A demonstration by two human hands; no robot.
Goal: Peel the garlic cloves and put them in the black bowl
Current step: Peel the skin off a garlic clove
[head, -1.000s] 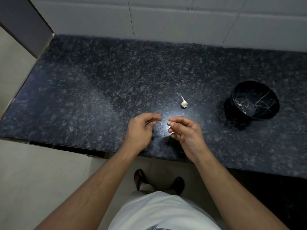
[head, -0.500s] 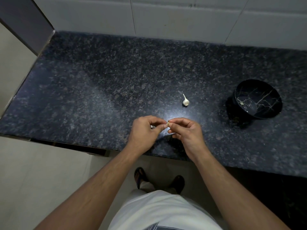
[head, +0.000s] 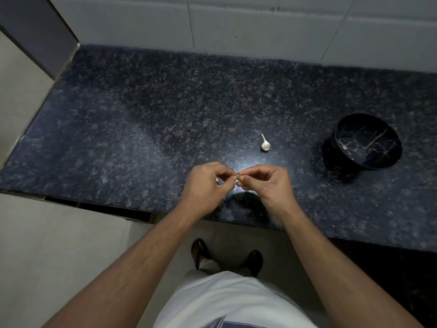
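My left hand [head: 208, 185] and my right hand [head: 267, 183] meet fingertip to fingertip just above the front of the dark granite counter [head: 142, 129]. Between their pinched fingers is a small garlic clove [head: 238, 178], mostly hidden by the fingers. A white garlic bulb with a pointed stem [head: 265, 144] lies on the counter just beyond my hands. The black bowl with pale marble veins [head: 369, 140] stands to the right, tilted toward me, with one small pale clove [head: 344, 147] inside. A pale scrap, maybe peel [head: 218, 181], shows by my left fingers.
White wall tiles [head: 236, 24] run along the back of the counter. The counter's left end meets a grey wall panel [head: 35, 31]. Its front edge runs under my wrists, with the floor and my feet [head: 227, 254] below.
My hands, apart a second ago, have come together with fingertips touching on the clove. The bulb and bowl have not moved; the view shifted slightly.
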